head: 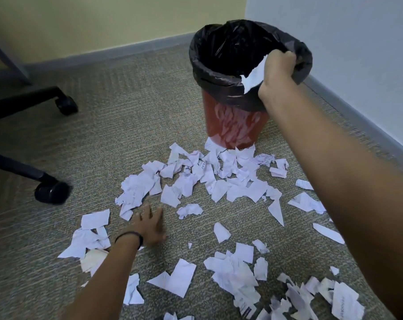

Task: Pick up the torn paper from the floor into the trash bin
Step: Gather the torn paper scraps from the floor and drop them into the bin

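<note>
A red trash bin (233,128) lined with a black bag (219,47) stands on the carpet near the wall corner. My right hand (278,70) is over the bin's near right rim, gripping a torn white paper piece (253,77) that hangs above the opening. My left hand (149,224) reaches down to the carpet with fingers spread, among the scraps, holding nothing. Several torn white paper scraps (219,179) lie scattered on the floor from the bin's foot toward me, with another heap (242,276) lower right.
Two black chair legs with casters (51,192) (66,105) stand at the left. A grey baseboard (357,116) runs along the white wall on the right. Grey-green carpet (126,125) covers the floor.
</note>
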Motion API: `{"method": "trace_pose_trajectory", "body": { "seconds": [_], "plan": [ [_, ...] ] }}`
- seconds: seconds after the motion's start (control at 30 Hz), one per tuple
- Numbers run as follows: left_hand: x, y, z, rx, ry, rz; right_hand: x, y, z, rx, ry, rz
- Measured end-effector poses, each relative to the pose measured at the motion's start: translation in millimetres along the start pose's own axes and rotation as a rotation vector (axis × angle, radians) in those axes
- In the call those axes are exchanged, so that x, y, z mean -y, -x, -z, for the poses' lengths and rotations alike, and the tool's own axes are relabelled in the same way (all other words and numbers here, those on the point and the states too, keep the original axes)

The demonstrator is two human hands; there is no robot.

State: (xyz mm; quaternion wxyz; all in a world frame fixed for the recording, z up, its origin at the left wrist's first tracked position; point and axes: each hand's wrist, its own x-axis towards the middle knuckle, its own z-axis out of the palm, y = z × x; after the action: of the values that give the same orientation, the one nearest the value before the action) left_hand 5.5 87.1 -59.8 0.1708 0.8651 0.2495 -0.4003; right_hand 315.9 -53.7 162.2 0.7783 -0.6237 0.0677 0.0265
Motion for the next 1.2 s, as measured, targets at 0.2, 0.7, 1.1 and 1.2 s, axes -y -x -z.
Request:
{"method": "trace_pose_trajectory", "body": {
  "seconds": [0.2, 0.7, 1.1, 1.2],
  "plan": [
    [3.9, 4.7, -16.9, 0.035, -0.085, 0.003, -25.6, -0.1, 19.8, 0.262, 0.978, 0.574],
    [5.1, -1.6, -26.6, 0.018, -0.045, 0.005, -5.3, -9.1, 11.1, 0.068, 0.821, 0.847],
    [11.2, -2.4, -17.2, -0.080, 0.078, -0.031, -181.8, 51.5, 78.4, 0.603, 1.127, 0.423],
    [11.3, -2.6, -16.4, -0.083, 0.100, -0.033, -215.5, 55.1, 75.6, 0.790, 1.298, 0.147]
  ]
}}
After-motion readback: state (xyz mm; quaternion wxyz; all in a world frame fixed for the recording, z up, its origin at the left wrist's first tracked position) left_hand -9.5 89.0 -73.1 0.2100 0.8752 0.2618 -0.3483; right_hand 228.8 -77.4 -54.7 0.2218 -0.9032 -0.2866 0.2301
